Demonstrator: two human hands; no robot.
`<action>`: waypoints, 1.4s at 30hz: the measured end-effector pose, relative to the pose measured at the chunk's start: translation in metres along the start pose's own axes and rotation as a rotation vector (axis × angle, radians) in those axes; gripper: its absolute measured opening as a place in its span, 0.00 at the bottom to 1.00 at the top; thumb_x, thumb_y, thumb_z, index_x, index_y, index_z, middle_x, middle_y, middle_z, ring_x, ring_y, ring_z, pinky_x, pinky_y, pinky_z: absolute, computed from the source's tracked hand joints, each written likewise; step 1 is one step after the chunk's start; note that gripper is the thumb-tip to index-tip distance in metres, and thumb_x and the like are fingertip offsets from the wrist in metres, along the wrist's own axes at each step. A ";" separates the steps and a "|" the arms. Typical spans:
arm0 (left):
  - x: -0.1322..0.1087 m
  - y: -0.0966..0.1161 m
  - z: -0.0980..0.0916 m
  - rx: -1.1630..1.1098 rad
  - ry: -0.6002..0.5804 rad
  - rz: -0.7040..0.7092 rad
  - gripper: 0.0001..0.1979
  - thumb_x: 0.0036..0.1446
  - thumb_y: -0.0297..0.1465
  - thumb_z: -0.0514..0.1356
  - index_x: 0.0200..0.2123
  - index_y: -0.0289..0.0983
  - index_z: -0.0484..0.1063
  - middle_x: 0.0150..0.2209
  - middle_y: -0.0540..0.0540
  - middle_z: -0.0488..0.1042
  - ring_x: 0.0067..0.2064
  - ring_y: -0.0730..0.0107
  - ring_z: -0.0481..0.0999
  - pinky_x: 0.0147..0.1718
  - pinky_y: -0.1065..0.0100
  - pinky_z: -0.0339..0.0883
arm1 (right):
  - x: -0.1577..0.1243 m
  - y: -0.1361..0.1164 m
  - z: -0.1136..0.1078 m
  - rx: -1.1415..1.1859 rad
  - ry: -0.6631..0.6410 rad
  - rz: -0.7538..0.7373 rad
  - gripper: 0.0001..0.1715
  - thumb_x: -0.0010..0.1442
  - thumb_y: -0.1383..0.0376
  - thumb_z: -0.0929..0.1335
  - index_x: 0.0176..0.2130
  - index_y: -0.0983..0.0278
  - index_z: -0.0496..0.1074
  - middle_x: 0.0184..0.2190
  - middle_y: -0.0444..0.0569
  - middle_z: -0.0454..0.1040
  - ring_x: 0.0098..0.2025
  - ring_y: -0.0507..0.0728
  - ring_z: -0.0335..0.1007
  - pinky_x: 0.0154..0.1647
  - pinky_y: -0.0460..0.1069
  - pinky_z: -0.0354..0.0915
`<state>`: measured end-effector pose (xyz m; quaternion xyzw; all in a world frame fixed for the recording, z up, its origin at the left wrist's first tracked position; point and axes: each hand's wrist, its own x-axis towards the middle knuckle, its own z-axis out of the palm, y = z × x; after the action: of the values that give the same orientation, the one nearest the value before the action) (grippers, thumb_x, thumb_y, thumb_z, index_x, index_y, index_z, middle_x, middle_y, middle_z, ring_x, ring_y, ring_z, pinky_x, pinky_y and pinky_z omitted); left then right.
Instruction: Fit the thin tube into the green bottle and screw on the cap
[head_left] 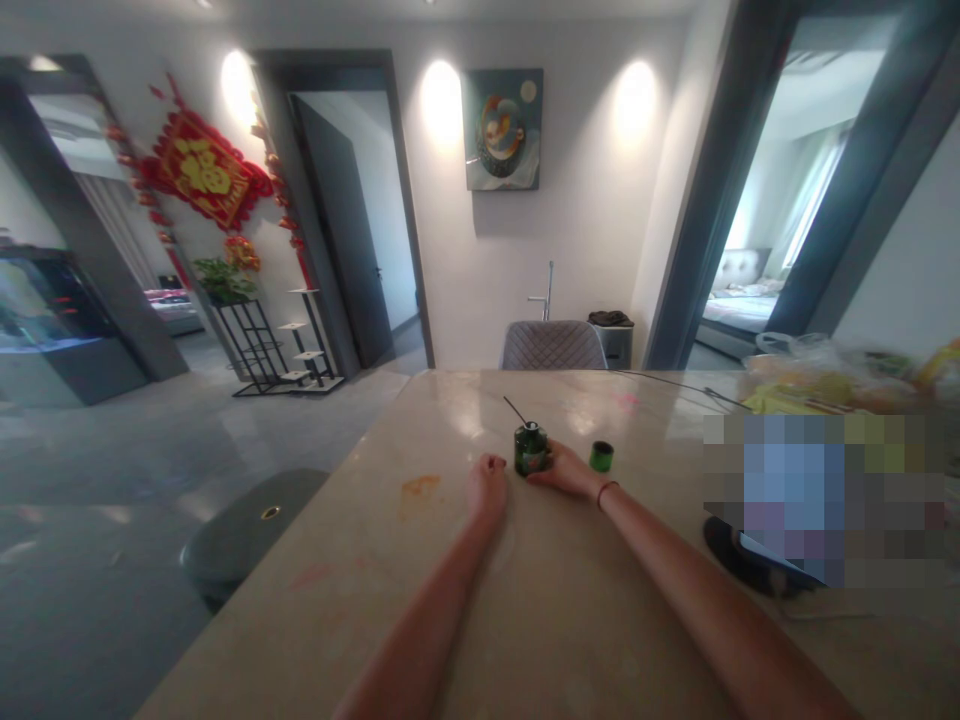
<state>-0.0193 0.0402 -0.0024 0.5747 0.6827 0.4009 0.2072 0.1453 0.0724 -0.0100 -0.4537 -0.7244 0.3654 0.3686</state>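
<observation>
A small dark green glass bottle (521, 455) with a label stands upright on the table. My right hand (564, 470) is wrapped round its right side, with a red band at the wrist. From the bottle's mouth a thin dark stick (514, 410) slants up to the left. Just left of the bottle my left hand (489, 487) rests on the tabletop, its fingers curled in and nothing visible in them. A short green cap (601, 457) sits on the table to the right of my right hand, apart from it.
The marble-like table (570, 610) bears orange stains at left. Plastic bags (810, 365) and a blurred-out patch lie at right, beside a dark round object (724, 545). A cable runs along the far edge. A grey chair (553, 345) stands behind, a green stool (247, 520) at left.
</observation>
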 end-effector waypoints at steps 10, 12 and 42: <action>-0.003 -0.001 0.001 -0.015 -0.066 0.097 0.12 0.54 0.33 0.50 0.26 0.37 0.71 0.30 0.47 0.75 0.33 0.71 0.71 0.34 0.70 0.59 | 0.043 0.017 0.007 -0.129 0.194 0.055 0.36 0.41 0.62 0.72 0.50 0.64 0.62 0.41 0.52 0.72 0.44 0.58 0.69 0.47 0.53 0.62; -0.003 -0.001 0.001 -0.014 -0.085 0.111 0.12 0.54 0.33 0.50 0.26 0.37 0.71 0.29 0.48 0.75 0.33 0.72 0.71 0.34 0.71 0.59 | 0.042 0.016 0.009 -0.147 0.229 0.070 0.48 0.41 0.62 0.72 0.58 0.65 0.52 0.46 0.54 0.70 0.49 0.60 0.65 0.50 0.54 0.60; -0.013 0.001 -0.014 0.541 -0.184 0.476 0.22 0.59 0.38 0.44 0.25 0.36 0.73 0.29 0.41 0.75 0.34 0.66 0.72 0.41 0.63 0.55 | 0.069 -0.047 -0.026 -0.373 0.422 0.031 0.20 0.49 0.57 0.67 0.40 0.66 0.74 0.26 0.48 0.74 0.30 0.55 0.70 0.33 0.47 0.63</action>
<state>-0.0259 0.0239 0.0044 0.7851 0.5896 0.1896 0.0091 0.1279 0.1263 0.0564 -0.5907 -0.6794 0.1288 0.4158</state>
